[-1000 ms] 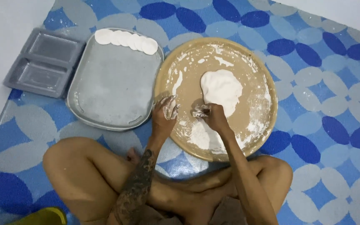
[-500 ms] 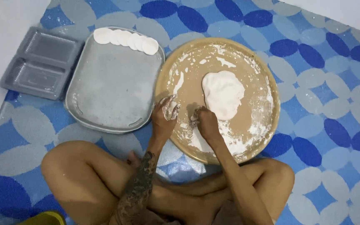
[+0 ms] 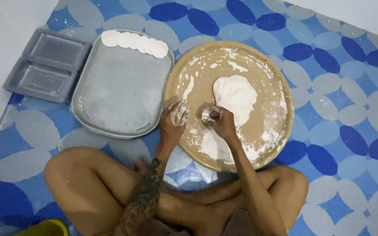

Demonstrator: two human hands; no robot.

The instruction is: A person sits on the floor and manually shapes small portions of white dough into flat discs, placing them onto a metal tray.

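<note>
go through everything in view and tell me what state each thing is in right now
round wooden board: flat on the floor, floured
dough sheet: flattened on the board
dough discs: overlapping in a row on the tray
grey tray: otherwise bare
compartment container: empty
left hand: floury, fingers curled
right hand: gripping a small dough piece

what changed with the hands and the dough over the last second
Little moved. The right hand kept pinching a small piece of dough by the big dough mass; the left hand stayed open beside it, barely shifting. The round floured board, grey tray and row of dough discs are unchanged.
</note>
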